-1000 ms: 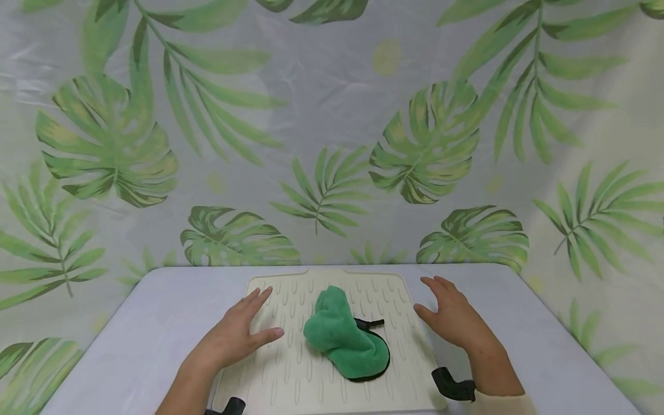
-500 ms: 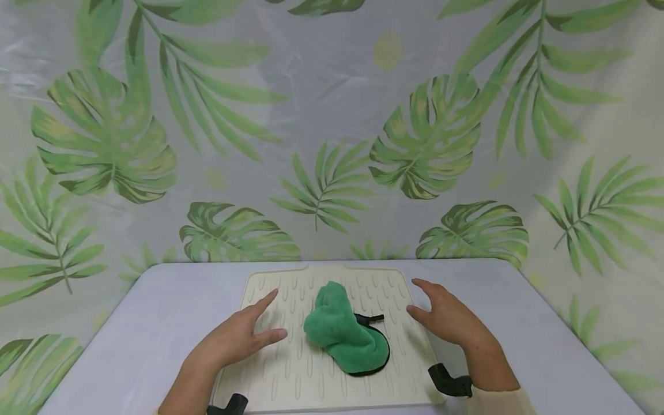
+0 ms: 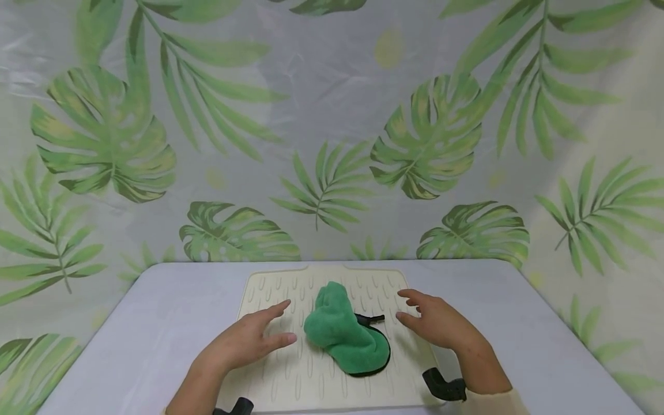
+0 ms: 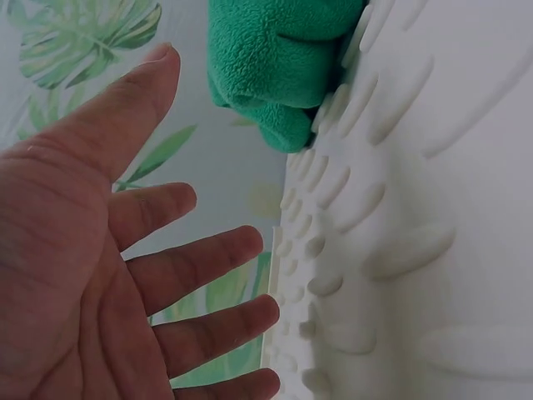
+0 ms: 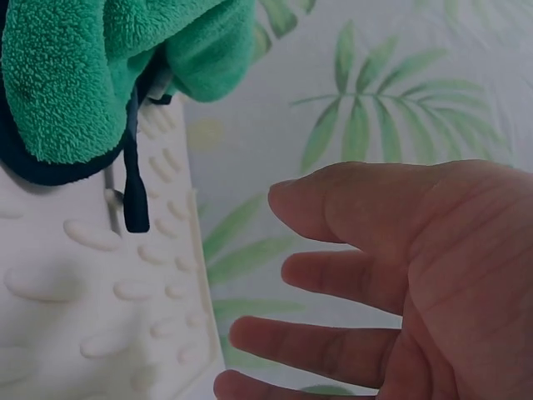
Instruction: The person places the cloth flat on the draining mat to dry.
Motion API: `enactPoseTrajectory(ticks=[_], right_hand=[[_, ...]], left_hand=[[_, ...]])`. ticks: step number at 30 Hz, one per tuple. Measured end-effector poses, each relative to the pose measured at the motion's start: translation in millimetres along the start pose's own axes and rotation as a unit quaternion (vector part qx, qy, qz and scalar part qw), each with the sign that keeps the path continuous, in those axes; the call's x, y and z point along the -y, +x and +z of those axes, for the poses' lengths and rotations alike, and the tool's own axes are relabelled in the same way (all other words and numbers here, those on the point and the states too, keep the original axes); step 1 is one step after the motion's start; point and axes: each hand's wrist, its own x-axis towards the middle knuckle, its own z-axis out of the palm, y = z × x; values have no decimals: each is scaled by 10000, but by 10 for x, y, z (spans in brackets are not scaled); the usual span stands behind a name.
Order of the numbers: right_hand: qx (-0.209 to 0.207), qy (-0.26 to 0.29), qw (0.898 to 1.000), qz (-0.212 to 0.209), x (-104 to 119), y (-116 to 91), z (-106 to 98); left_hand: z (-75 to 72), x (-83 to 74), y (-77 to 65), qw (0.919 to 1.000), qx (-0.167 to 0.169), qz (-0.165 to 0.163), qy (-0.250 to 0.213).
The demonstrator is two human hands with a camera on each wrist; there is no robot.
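Green terry cloth [image 3: 344, 334] lies crumpled near the middle of a cream ridged mat [image 3: 282, 395] on the table [image 3: 171, 323] in the head view. It should handle as light, soft and floppy, neither slippery nor fragile; its bunched folds look easiest to pinch. One cloth, one mat and two hands show, the left grip [image 3: 249, 340] and right grip [image 3: 440, 320] flanking the cloth without touching it. Left wrist view: the left grip is spread, released, holding nothing. Right wrist view: the right grip is likewise released; one dark strap [image 5: 136, 192] sticks out beside the cloth, probably stiffer than its pile.
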Motion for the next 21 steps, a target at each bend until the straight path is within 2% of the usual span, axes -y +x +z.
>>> enactPoseTrajectory(ticks=[6, 12, 17, 21], right_hand=[[45, -2, 9999, -110, 21, 16, 47], [125, -93, 9999, 22, 89, 32, 130], [387, -6, 9992, 41, 172, 44, 244], [533, 76, 9983, -237, 214, 64, 344]], left_hand=[[66, -38, 25, 9996, 169, 212, -15], [138, -74, 51, 9982, 248, 548, -54], [244, -102, 79, 9958, 116, 908, -28], [365, -108, 137, 9921, -316, 1217, -18]])
